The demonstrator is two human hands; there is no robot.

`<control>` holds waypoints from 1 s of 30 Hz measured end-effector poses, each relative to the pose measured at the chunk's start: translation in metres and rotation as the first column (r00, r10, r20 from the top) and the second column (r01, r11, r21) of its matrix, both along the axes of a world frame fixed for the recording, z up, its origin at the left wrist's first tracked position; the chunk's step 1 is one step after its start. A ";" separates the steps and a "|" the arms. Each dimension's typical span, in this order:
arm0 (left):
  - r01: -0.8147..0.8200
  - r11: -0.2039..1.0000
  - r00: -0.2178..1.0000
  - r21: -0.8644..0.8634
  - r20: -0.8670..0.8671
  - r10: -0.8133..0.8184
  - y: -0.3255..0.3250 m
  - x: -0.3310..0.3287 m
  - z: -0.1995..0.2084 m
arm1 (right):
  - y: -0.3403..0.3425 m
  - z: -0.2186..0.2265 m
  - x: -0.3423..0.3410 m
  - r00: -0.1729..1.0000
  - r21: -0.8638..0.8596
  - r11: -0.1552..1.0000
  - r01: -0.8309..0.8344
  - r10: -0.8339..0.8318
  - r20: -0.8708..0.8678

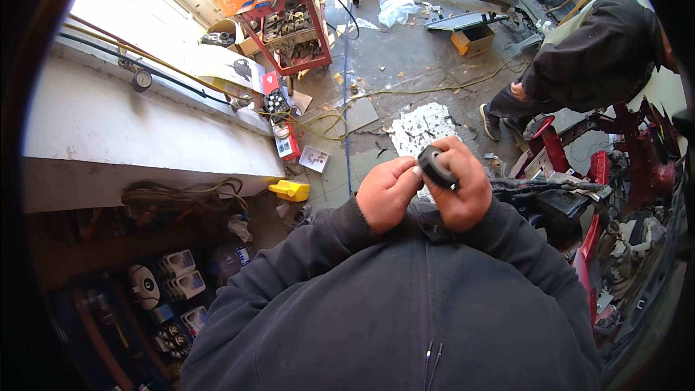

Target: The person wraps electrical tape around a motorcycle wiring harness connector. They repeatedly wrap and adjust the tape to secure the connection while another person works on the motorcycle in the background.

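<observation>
In front of my chest, a black roll of tape (436, 168) is gripped by my right hand (469, 192), its fingers curled over the top and the thumb below. My left hand (386, 195) is closed, with thumb and forefinger pinched together right at the roll's left edge. Whatever lies between those left fingertips is too small to make out. Both hands are close together, sleeves dark at the wrists.
To the right, a person in dark clothes (597, 51) bends near a dismantled car's red body parts (597, 166). A red tool cart (308, 65) stands ahead left. Hoses and a white spotted sheet (423, 127) lie on the floor. Shelves with tools (181, 275) are lower left.
</observation>
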State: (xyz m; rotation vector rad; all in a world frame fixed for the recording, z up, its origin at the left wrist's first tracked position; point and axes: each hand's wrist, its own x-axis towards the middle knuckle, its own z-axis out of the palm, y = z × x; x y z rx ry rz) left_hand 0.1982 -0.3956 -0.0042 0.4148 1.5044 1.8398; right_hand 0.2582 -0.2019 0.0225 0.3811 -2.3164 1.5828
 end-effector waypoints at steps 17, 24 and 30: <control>-0.068 0.986 0.875 -0.151 -0.485 -0.014 0.009 -0.005 -0.048 | -0.005 0.002 0.006 0.986 -0.003 0.986 0.164 -0.164 -0.028; -0.064 0.980 0.966 -0.191 -0.258 0.013 0.004 -0.028 -0.111 | -0.005 0.043 -0.003 0.995 0.118 0.993 0.002 0.010 -0.101; 0.032 0.992 0.990 -0.125 0.137 -0.015 -0.009 -0.043 -0.059 | 0.018 0.010 0.016 0.969 -0.023 0.998 0.063 -0.055 0.241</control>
